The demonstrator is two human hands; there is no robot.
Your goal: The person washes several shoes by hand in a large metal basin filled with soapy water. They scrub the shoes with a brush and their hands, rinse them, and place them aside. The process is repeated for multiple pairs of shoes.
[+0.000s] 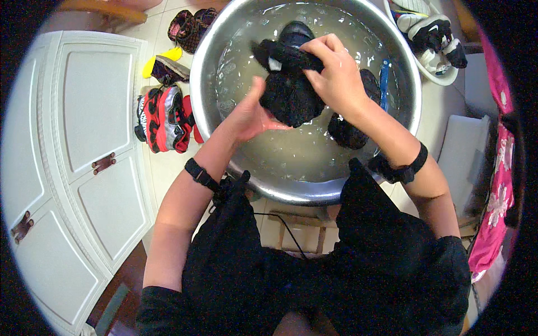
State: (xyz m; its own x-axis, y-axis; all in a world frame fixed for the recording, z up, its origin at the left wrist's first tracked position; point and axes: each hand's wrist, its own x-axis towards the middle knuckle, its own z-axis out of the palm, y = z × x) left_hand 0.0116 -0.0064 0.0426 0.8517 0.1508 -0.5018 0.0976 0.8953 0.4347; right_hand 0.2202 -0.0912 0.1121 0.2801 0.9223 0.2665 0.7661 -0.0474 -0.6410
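Note:
A wet black shoe (294, 98) is held over cloudy water in a large round metal basin (290, 194). My left hand (252, 113) supports it from the left, with the thumb up and the fingers passing beneath it. With its fingertips, my right hand (334, 69) pinches the dark strap or tongue area across the shoe's middle. The shoe's smooth, shiny end points away from me, and a small pale patch shows on its left side. At the basin's right side, another black shoe (348, 132) lies in the water, partly behind my right forearm. A narrow blue object (384, 84), perhaps a brush handle, is beside it.
Left of the basin, a red and silver sneaker (166, 119), a dark shoe with yellow (168, 69) and dark patterned shoes (189, 31) are on the tiles. White cabinets (98, 105) stand farther left. A white tub (447, 77) of sneakers sits at upper right, near pink floral cloth (494, 210).

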